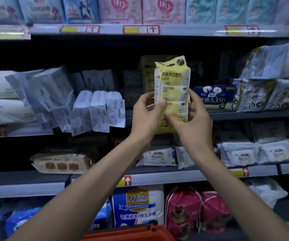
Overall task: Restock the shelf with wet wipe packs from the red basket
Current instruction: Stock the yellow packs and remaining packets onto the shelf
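Item: 1 yellow wet wipe pack (174, 87), upright, held before the middle shelf (244, 114), above the red basket (131, 234). Handling: best slid straight back, label outward, against the yellowish pack behind (146, 72). Left hand (146, 111) pinches its left edge; right hand (195, 117) curls round the right edge; both forearms raised

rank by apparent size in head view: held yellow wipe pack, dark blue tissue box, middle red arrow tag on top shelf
1. yellow wipe pack, though it is nearer the camera, which inflates it
2. dark blue tissue box
3. middle red arrow tag
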Demonstrator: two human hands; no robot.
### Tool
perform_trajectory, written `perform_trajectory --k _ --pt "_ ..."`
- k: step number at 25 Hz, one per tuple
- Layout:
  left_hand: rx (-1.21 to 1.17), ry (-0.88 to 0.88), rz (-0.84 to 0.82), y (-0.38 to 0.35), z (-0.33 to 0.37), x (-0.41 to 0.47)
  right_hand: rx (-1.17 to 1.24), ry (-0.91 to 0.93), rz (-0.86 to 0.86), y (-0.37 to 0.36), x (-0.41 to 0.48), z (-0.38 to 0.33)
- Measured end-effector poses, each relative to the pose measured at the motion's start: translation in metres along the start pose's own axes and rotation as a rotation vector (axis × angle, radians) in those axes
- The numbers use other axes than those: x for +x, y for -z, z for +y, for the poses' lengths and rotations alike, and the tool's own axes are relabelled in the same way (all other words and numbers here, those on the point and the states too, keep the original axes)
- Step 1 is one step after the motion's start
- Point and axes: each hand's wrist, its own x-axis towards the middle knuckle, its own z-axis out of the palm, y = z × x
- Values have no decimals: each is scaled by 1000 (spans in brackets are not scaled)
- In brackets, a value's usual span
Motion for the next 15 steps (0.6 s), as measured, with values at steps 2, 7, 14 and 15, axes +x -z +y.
perform_trajectory --k 2,7,14,15 --pt "28 -32 37 -4 7 26 -47 49 7 -14 30 0" --pt "32 -30 137 -11 3 86 -126 85 35 -47 85 2" --pt "231 157 244 -9 -27 105 -256 11 -88 -70 94 38" --pt "255 159 252 -8 -30 103 -286 5 -100 -70 93 38"
